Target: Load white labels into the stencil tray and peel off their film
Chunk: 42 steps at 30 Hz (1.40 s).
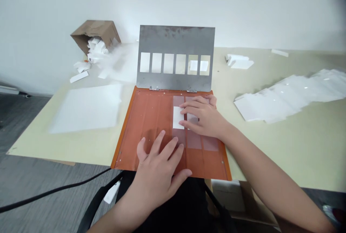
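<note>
A hinged orange board [151, 117] lies at the table's front edge, its grey metal lid [175, 38] raised at the back. Several rectangular windows are cut in that lid. Translucent film strips [194, 141] lie side by side on the board's right half. On them sit small white cards, one of them a white card [177, 117] under the fingertips of my right hand [207, 116]. That hand is spread over the strips and hides part of the other cards. My left hand [159, 166] rests over the board's front edge, fingers apart, holding nothing.
Film sheets fan out in a stack [286, 94] on the right, with white card stacks [239, 61] behind them. A tipped cardboard box [100, 27] spills white scraps at the back left. Before it lies a translucent sheet [86, 108]. A black cable [59, 188] runs below the table.
</note>
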Each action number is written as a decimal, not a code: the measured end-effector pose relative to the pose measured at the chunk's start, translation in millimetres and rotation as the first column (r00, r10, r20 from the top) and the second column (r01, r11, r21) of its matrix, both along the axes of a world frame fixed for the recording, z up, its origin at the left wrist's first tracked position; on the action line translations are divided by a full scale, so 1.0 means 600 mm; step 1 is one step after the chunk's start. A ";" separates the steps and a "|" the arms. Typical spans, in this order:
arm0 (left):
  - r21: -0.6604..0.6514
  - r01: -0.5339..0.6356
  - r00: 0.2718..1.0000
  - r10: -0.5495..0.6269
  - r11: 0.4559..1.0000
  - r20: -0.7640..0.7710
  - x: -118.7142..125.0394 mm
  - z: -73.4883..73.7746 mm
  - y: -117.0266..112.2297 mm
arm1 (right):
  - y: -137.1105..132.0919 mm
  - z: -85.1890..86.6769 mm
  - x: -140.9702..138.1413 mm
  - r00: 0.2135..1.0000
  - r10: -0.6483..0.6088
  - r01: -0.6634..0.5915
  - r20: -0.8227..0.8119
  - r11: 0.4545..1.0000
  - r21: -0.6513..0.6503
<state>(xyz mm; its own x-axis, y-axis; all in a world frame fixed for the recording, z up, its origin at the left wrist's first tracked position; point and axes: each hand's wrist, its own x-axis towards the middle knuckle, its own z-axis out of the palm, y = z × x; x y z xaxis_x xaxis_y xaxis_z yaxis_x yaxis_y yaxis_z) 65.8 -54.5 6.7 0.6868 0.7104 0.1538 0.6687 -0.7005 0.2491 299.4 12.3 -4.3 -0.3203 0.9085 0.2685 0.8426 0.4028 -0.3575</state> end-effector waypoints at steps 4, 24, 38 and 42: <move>0.059 0.002 1.000 -0.003 0.998 0.005 0.000 -0.002 -0.001 | 0.001 0.004 0.002 1.000 0.001 -0.002 -0.024 0.999 -0.032; 0.022 0.001 1.000 -0.001 1.000 -0.004 0.001 0.002 0.001 | 0.001 -0.008 0.003 0.998 -0.002 0.000 0.065 1.000 0.029; 0.015 0.001 1.000 -0.001 1.000 0.001 0.000 0.002 0.001 | 0.001 -0.010 0.004 0.997 -0.013 0.009 0.073 0.999 0.045; 0.016 0.003 1.000 -0.003 1.000 0.007 0.000 0.002 0.001 | 0.001 -0.009 0.003 0.999 -0.001 -0.001 0.048 0.999 0.041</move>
